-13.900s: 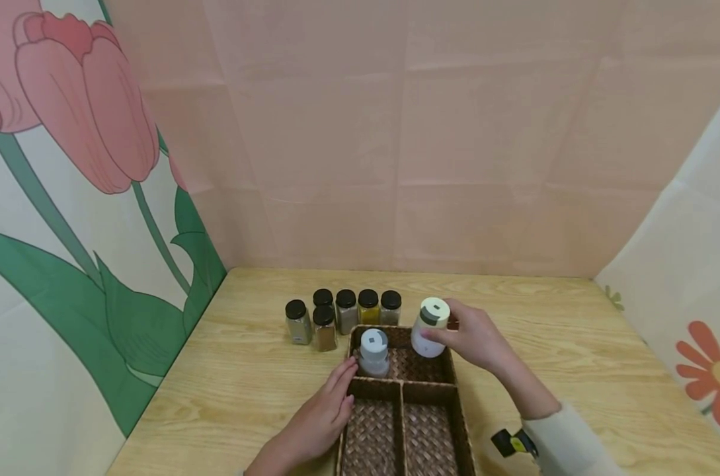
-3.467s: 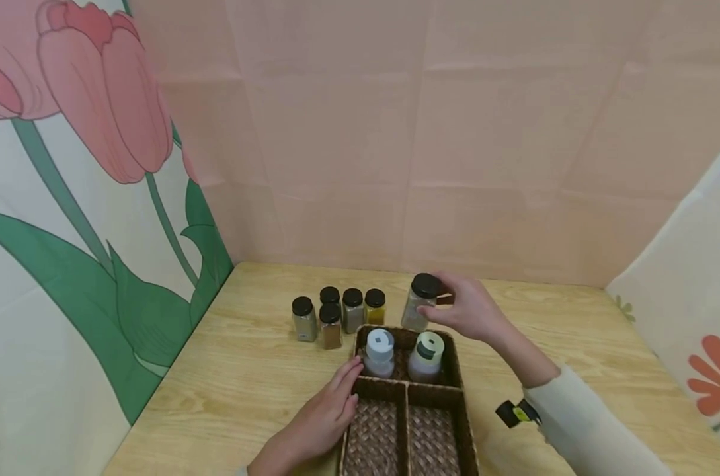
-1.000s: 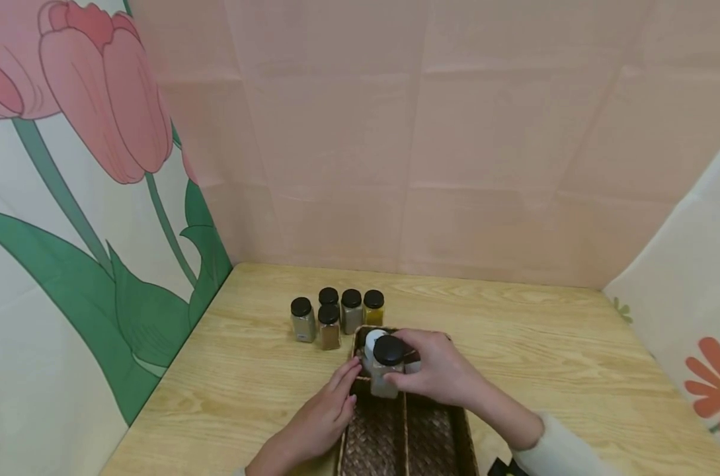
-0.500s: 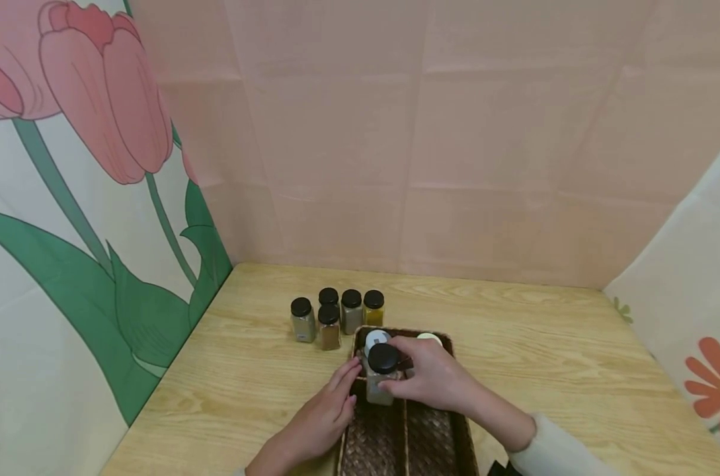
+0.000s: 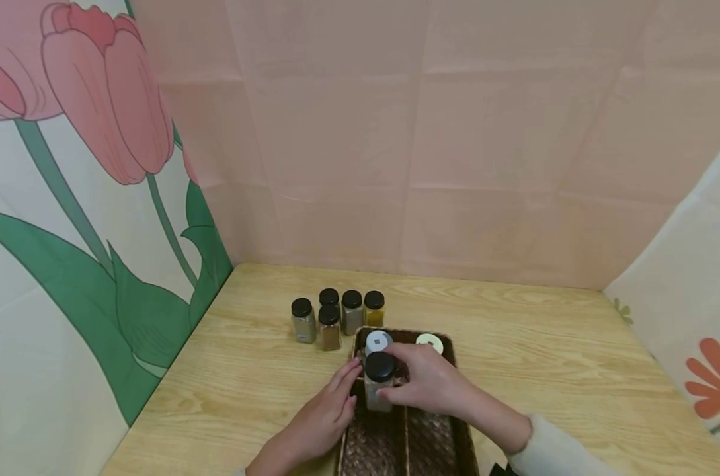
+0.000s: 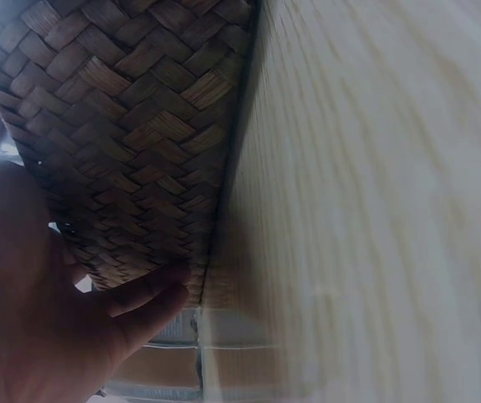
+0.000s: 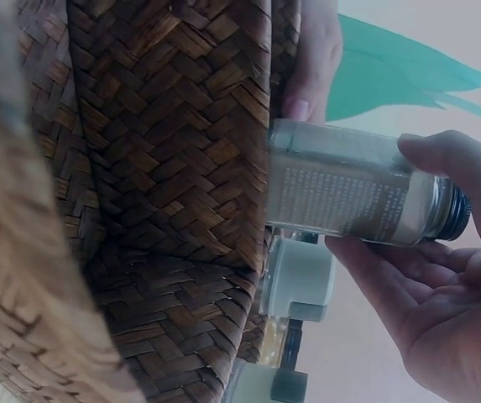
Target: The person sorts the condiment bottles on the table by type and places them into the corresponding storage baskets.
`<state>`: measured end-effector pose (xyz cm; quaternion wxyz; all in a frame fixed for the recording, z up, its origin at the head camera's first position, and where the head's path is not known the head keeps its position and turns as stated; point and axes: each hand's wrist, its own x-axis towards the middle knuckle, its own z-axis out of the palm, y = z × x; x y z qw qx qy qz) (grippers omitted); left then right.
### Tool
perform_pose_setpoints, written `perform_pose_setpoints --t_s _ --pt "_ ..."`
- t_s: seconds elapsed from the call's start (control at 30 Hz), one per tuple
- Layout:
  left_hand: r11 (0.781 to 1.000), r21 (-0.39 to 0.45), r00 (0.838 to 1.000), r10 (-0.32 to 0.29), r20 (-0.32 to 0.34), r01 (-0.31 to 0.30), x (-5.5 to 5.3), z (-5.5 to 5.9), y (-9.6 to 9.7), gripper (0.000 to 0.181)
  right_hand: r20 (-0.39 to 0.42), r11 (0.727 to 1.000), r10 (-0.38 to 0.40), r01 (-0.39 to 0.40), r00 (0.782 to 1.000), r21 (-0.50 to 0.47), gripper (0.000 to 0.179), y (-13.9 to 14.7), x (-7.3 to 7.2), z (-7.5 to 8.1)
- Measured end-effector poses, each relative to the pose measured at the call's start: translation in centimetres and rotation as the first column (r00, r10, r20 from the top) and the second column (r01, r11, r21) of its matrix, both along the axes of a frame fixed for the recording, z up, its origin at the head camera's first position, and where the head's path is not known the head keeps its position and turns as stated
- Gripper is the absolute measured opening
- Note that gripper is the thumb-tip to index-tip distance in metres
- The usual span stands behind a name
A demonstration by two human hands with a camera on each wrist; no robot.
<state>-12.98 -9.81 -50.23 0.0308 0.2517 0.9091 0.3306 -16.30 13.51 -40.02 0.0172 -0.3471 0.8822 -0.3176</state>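
A clear spice jar [image 5: 379,393] with a black lid and greyish powder is pinched between the thumb and fingers of my right hand [image 5: 431,380]. It is upright over the front-left compartment of the woven basket [image 5: 371,443], near the cross divider. In the right wrist view the jar [image 7: 337,180] has its base by the basket rim [image 7: 265,101]. My left hand [image 5: 320,416] lies along the basket's left wall with extended fingers, which touch the weave [image 6: 139,143] in the left wrist view. A white-capped bottle [image 5: 377,341] and a pale-green-capped bottle [image 5: 429,342] stand in the back compartment.
Several black-lidded spice jars [image 5: 330,327] stand on the wooden table [image 5: 229,370] behind and left of the basket. A pink cloth [image 5: 407,165] hangs behind the table, with flower-printed cloths at both sides.
The pale-green-capped bottle, earlier in my right hand, now stands in the back compartment. My right hand has since brought a spice jar from behind the basket, lately forward and slightly left. Left hand stays put.
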Motion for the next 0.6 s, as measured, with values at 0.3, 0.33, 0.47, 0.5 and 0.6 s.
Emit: perform_pose_setpoints --t_s 0.3,0.33,0.47,0.5,0.6 --pt "1.0 -0.001 1.0 -0.001 0.002 0.001 -0.1 0.0 -0.1 0.05 0.0 0.997 -0.004 0.004 1.0 0.083 0.049 -0.4 0.0 -0.6" --pt "1.0 -0.001 1.0 -0.001 0.001 0.001 -0.1 0.0 -0.1 0.05 0.0 0.996 -0.005 0.005 1.0 0.09 0.049 -0.5 0.0 -0.7" --pt "1.0 -0.005 1.0 -0.001 0.001 0.001 -0.1 -0.1 -0.1 0.051 -0.003 0.994 -0.009 0.009 1.0 0.105 0.051 -0.7 -0.1 -1.0" --pt "1.0 -0.006 1.0 0.0 0.002 0.0 -0.1 -0.1 -0.1 0.051 -0.004 0.994 -0.009 0.01 1.0 0.109 0.052 -0.7 -0.1 -1.1" --pt "1.0 -0.008 1.0 -0.002 -0.001 0.002 -0.1 -0.2 -0.1 0.051 -0.004 0.993 -0.012 0.012 1.0 0.115 0.052 -0.7 -0.2 -1.4"
